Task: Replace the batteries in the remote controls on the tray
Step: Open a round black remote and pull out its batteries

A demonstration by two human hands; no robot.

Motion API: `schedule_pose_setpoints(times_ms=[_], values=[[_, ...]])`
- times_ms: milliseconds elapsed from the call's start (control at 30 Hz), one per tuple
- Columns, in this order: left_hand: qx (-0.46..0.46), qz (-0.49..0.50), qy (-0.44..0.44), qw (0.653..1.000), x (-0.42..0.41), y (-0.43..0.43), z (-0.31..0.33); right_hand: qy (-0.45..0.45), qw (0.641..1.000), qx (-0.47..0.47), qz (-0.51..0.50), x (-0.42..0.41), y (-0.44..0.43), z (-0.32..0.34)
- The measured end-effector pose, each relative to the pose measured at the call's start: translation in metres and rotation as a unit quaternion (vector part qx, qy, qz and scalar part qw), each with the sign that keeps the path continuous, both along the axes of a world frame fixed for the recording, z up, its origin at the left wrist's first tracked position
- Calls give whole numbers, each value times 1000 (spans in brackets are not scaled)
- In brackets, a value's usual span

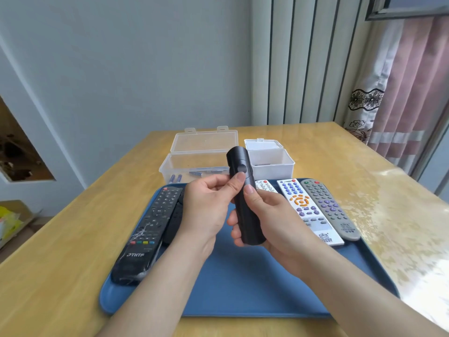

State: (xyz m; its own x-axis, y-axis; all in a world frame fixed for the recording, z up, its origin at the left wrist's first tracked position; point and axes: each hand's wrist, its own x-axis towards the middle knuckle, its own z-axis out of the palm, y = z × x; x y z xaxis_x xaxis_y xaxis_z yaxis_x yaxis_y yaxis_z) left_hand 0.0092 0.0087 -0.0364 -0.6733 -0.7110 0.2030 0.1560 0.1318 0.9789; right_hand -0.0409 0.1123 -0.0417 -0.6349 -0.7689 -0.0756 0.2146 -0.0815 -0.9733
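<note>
**Holding one dark remote (238, 157) upright over the blue tray (243, 283)**

Both grips are clamped on the dark remote. The right grip (272, 220) wraps its lower half, with the fingers curled round the far side and the thumb laid on the front. The left grip (206, 205) pinches it higher up, thumb tip just under a round recess. The thumbs cover the remote's middle and its back faces away, so I cannot tell how any battery cover sits.

Just behind the left grip, a second black remote (173, 222) shows only as a narrow strip. Behind the right grip, a small white remote (266, 186) shows only its top end. Beyond the right grip, the white box (272, 164) holds something dark that is too dim to make out. Beyond the left grip, the clear box (194, 164) holds blue batteries (175, 178). Two lie at its near corner, and the rest blur together past counting. Far to the left of the left grip, a cardboard box (14, 215) is cut off by the frame edge.

There are six remotes in all, one held and five flat on the tray. Left of the left grip lie two, the THTF remote (145, 229) and the half-hidden black one. Right of the right grip lie three: the small white one, a white remote with blue and orange buttons (308, 210), and a grey remote (330, 210). There are two boxes, both with lids open, and they stand on the desk (73, 239) just past the single tray.
</note>
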Motion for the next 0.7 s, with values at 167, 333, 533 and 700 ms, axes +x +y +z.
schedule_pose_setpoints(times_ms=[167,333,533,700], values=[[14,-16,12,1000,-1,-8,-4,37,999,19,-12,0,1,0],[23,-30,10,999,-1,-10,-3,51,998,22,-9,-1,3,1],[53,-68,2,996,1,-6,-4,66,997,27,13,-6,4,3],[-27,-5,-14,1000,-2,-1,-1,42,999,18,0,-5,7,5]])
